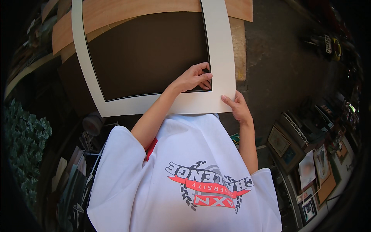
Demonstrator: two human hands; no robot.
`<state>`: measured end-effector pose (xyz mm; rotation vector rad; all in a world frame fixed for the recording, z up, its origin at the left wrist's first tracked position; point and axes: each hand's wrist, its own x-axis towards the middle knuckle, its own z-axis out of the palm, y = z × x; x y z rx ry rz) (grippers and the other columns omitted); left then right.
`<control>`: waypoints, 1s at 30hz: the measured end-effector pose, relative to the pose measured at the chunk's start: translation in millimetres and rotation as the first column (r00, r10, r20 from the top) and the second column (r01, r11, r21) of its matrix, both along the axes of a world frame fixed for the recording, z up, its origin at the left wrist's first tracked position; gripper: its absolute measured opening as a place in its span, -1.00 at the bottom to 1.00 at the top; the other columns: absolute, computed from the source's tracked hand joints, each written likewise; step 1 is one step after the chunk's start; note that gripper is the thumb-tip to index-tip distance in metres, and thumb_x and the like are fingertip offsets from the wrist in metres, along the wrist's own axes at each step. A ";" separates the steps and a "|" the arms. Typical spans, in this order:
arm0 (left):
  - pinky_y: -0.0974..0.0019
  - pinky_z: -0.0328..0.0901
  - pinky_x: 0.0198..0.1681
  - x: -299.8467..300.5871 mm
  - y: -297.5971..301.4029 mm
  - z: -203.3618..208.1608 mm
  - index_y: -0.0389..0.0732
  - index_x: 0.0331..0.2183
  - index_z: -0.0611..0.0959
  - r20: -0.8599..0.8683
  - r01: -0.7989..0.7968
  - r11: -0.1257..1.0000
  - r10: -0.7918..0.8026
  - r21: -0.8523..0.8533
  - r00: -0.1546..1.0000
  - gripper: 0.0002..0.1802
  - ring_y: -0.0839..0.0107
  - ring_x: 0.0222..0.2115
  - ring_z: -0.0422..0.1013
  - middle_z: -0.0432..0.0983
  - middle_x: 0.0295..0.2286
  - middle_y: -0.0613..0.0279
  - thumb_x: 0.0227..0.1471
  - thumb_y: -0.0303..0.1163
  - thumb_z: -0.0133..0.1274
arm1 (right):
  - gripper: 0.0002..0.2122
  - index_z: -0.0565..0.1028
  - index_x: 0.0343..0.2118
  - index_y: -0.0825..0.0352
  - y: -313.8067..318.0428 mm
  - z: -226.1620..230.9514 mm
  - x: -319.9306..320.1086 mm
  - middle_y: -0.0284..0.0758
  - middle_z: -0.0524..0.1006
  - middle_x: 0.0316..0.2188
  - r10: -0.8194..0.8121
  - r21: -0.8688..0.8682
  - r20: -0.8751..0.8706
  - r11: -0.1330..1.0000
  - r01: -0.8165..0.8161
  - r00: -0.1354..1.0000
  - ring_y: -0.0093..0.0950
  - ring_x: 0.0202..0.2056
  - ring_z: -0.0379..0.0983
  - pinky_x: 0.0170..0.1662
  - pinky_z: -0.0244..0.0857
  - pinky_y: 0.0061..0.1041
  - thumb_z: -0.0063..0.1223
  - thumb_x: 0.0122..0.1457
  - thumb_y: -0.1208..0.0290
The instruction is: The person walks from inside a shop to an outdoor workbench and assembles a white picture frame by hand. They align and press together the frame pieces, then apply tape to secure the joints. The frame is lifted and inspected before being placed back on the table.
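A large white picture mat [220,50] with a dark-lined rectangular opening spans the space in front of me. My left hand [193,78] reaches over its near strip into the opening. There its thumb and bent fingers close on the inner edge, near the opening's near right corner. At the outer near right corner, my right hand [239,107] grips the same mat, thumb on top and the other fingers underneath, mostly hidden. Through the opening shows a dark brown board [147,54], lower than the mat.
Light wooden sheets [65,34] lie under the mat's far side. Framed pictures [278,140] and papers lean at the right. Green leaves [27,143] fill the left edge. A vehicle with a plate [327,44] stands at far right.
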<state>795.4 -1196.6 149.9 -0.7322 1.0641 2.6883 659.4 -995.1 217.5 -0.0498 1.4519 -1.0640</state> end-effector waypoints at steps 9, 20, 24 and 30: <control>0.35 0.53 -0.28 -0.1 1.3 -0.6 -0.24 -0.19 0.46 0.006 0.000 0.999 0.001 -0.046 1.000 -0.77 0.43 -0.37 0.59 0.61 -0.38 0.17 0.27 -0.27 0.02 | -0.57 0.40 0.06 0.48 -1.9 0.7 -1.4 -0.31 0.56 -0.12 0.001 -0.009 -0.013 1.000 -0.001 1.000 -0.59 -0.13 0.48 -0.03 0.34 -0.56 0.20 0.20 0.37; 0.32 0.54 -0.26 -0.2 2.0 0.5 -0.20 -0.20 0.47 -0.005 0.006 0.999 -0.006 -0.035 1.000 -0.79 0.39 -0.33 0.60 0.60 -0.36 0.21 0.25 -0.27 0.03 | -0.56 0.40 0.07 0.48 1.2 0.1 -0.5 -0.32 0.57 -0.12 -0.003 0.013 -0.014 1.000 0.003 1.000 -0.60 -0.13 0.48 -0.02 0.34 -0.57 0.21 0.19 0.38; 0.33 0.54 -0.29 -0.3 3.7 -0.4 -0.20 -0.19 0.46 -0.010 0.004 1.000 -0.004 0.006 1.000 -0.79 0.39 -0.36 0.61 0.60 -0.36 0.21 0.26 -0.27 0.02 | -0.57 0.40 0.06 0.48 2.6 2.5 -0.3 -0.31 0.57 -0.12 -0.001 -0.004 -0.019 1.000 0.001 1.000 -0.59 -0.13 0.48 -0.02 0.34 -0.56 0.20 0.20 0.38; 0.33 0.55 -0.30 0.0 7.3 0.2 -0.25 -0.16 0.44 -0.027 0.007 1.000 -0.007 0.020 1.000 -0.75 0.37 -0.39 0.61 0.61 -0.36 0.12 0.27 -0.28 0.01 | -0.60 0.41 0.04 0.48 7.5 3.0 -1.1 -0.31 0.56 -0.13 -0.003 0.007 -0.013 1.000 0.003 1.000 -0.59 -0.12 0.47 -0.02 0.33 -0.57 0.19 0.20 0.39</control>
